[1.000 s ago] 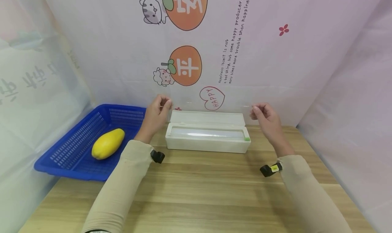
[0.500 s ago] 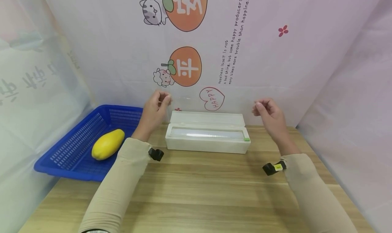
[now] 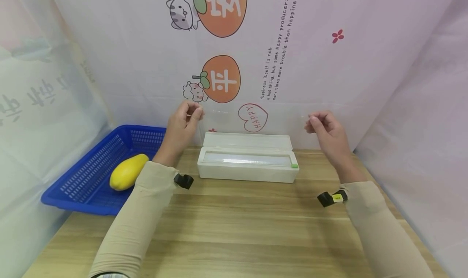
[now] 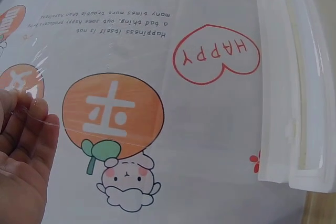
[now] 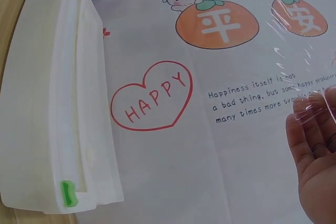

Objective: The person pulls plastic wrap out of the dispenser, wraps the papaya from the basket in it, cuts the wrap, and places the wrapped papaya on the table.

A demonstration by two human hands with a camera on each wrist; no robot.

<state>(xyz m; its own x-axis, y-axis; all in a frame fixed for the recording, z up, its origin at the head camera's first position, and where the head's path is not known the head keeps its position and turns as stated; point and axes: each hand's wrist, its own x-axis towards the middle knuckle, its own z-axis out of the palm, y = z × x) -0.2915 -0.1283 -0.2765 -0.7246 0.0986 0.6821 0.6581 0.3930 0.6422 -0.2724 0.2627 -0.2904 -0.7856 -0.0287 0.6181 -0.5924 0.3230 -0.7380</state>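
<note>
My left hand [image 3: 180, 128] pinches one edge of a sheet of clear cling film between thumb and curled fingers. My right hand [image 3: 332, 139] pinches the film at the other side. The transparent film shows mostly as glints: cling film [image 4: 42, 59] in the left wrist view, cling film [image 5: 283, 30] in the right. Both hands are raised above and to either side of a white cling film dispenser box [image 3: 248, 173]. Its lid [image 3: 246, 141] stands open at the back, showing the roll [image 3: 246, 159] inside. A green slide cutter [image 3: 294, 165] sits at the right end.
On the left of the wooden table [image 3: 237, 229] stands a blue plastic basket [image 3: 84, 207], holding a yellow oblong fruit [image 3: 128, 172] that looks like a papaya. A printed white cloth [image 3: 303, 67] hangs close behind the dispenser, with more cloth at both sides.
Both hands have risen and drifted a little apart, the left hand up and leftward, the right hand up and rightward. The dispenser, basket and fruit have not moved.
</note>
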